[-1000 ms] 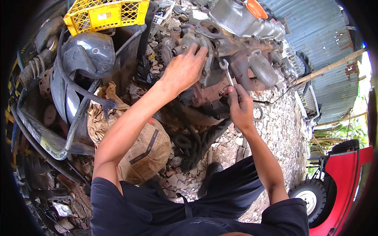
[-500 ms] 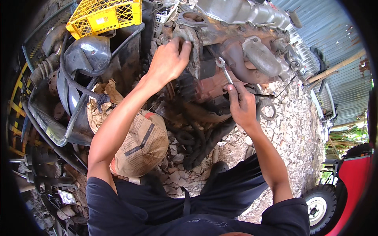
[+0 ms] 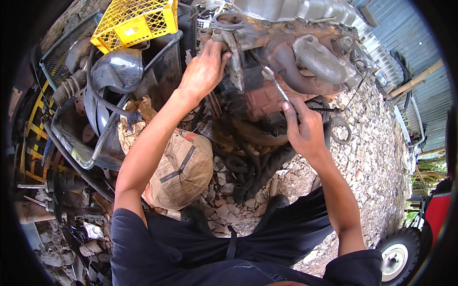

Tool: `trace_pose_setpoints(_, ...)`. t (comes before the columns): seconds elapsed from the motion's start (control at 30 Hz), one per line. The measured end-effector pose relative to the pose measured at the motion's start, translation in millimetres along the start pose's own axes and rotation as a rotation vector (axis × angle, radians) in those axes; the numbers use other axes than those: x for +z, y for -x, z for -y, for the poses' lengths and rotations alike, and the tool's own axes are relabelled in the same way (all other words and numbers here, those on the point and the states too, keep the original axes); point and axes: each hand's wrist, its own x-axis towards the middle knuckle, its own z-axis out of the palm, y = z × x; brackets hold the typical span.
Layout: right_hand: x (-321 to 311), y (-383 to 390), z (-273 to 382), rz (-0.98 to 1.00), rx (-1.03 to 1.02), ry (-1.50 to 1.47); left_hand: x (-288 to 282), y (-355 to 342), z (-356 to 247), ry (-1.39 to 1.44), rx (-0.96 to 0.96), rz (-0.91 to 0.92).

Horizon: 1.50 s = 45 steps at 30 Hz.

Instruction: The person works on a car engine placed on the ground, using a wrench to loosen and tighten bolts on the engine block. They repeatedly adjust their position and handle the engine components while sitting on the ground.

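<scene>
My left hand point(image 3: 203, 69) has its fingers curled on a worn grey metal bracket point(image 3: 234, 64) at the upper front of an old engine, below a round-holed flange point(image 3: 230, 21). My right hand point(image 3: 303, 128) grips a silver open-end wrench point(image 3: 275, 83), its jaw raised over the reddish-brown engine block point(image 3: 262, 102). A rusty curved exhaust manifold point(image 3: 286, 66) and a grey cast pipe point(image 3: 317, 57) lie to the right of the wrench, with a long silver cover point(image 3: 291, 10) behind them.
A yellow crate point(image 3: 133, 31) sits over a black plastic bin point(image 3: 67, 143) of scrap parts at left. A brown paper sack point(image 3: 179, 176) and black hoses point(image 3: 243, 181) lie near my feet on rubble. Corrugated sheets point(image 3: 405, 28), a pole point(image 3: 415, 81) and a red vehicle point(image 3: 436, 219) are at right.
The view has shifted, so the engine and crate sit higher in the picture. My left hand has moved up along the bracket; my right hand still holds the wrench.
</scene>
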Motion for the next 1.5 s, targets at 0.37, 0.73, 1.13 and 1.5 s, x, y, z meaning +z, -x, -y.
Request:
trace_pose_setpoints(0.37, 4.0, 1.3, 15.8, 0.061, 0.029, -0.004, 2.5, -13.3, -16.2, 0.688, -0.715, 0.192)
trace_pose_setpoints(0.73, -2.9, 3.8, 21.3, 0.043, 0.084, 0.029, -4.6, 4.8, -1.9, 0.022, -0.002, 0.007)
trace_pose_setpoints(1.13, 2.2, -0.5, 18.7, 0.034, 0.082, -0.01, -3.9, -18.4, -7.8, 0.933, -0.847, 0.25)
trace_pose_setpoints(1.5, 3.3, -0.8, 20.9, 0.045, 0.037, -0.008, 6.0, -8.0, -4.0, 0.961, -0.716, 0.166)
